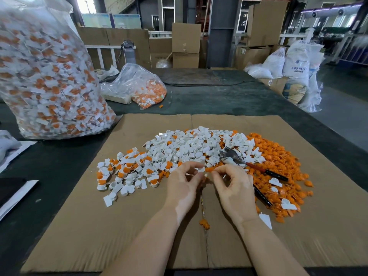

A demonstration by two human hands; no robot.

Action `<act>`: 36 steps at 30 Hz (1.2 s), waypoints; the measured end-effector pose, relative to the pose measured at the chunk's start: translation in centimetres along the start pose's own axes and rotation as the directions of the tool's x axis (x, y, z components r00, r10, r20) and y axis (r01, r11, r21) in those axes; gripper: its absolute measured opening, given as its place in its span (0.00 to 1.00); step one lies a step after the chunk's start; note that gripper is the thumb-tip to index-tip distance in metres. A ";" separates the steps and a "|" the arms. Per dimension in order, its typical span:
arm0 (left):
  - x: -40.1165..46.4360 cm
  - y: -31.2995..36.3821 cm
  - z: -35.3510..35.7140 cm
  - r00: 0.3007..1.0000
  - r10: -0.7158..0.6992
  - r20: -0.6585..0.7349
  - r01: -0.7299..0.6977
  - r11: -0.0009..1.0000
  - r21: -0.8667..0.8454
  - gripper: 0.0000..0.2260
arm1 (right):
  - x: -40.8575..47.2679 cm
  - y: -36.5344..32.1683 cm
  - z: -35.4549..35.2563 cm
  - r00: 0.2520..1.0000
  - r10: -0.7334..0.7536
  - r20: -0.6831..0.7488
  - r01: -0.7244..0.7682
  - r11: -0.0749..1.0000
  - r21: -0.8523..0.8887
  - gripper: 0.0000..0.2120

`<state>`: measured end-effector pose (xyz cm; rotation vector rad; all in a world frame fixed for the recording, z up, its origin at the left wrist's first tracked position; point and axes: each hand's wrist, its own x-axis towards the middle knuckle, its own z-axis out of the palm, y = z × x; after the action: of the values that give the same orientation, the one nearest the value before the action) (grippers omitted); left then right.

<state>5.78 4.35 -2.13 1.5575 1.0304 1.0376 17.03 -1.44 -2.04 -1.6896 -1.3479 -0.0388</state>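
Pinching a small white piece [201,169] between thumb and first finger, the left hand [183,186] sits near the middle of the cardboard sheet [99,226]. The right hand [234,188] is just beside it. Its thumb and first finger pinch a tiny orange piece [209,169]. The two little pieces touch each other, right between the two hands. The other fingers of both hands are bent and hold nothing.

A white heap [189,145] of small pieces lies on the far half of the cardboard sheet, just past the fingertips. An orange heap [278,156] lies on the right side of the sheet and touches the white heap. On the left side of the sheet is a smaller pile of joined pieces [127,170], white and orange together. Pliers [237,159] with red and black handles lie on the sheet where the two heaps meet. One orange bit [204,224] lies alone on the near part of the sheet, between the two wrists.

Off the sheet's far left corner stands a big clear bag [45,76] full of white and orange pieces. A smaller clear bag [143,88] lies beyond the sheet's far edge.
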 end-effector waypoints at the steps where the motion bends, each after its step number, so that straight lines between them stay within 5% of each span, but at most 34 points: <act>1: 0.0 0.1 0.0 1.000 -0.003 0.022 0.002 1.000 0.021 0.08 | 0.0 0.0 0.0 1.000 0.014 0.007 -0.014 1.000 0.022 0.03; 5: -0.2 0.4 0.0 0.996 -0.002 0.092 -0.005 0.997 0.078 0.08 | 0.2 0.2 0.1 0.998 0.059 0.030 -0.061 0.996 0.060 0.04; 9: -0.6 1.0 -0.2 0.992 0.034 0.120 -0.028 0.998 -0.052 0.08 | 0.4 0.3 0.2 0.993 0.096 0.075 -0.102 0.991 0.089 0.04; 36: -0.8 1.1 -0.4 0.995 0.066 0.075 -0.057 0.993 -0.105 0.07 | 0.5 0.4 0.0 0.981 0.091 0.172 -0.100 0.994 0.042 0.08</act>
<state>5.35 3.50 -1.16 1.5417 0.8672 1.0472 17.52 -1.00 -2.01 -1.7445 -1.3786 0.1974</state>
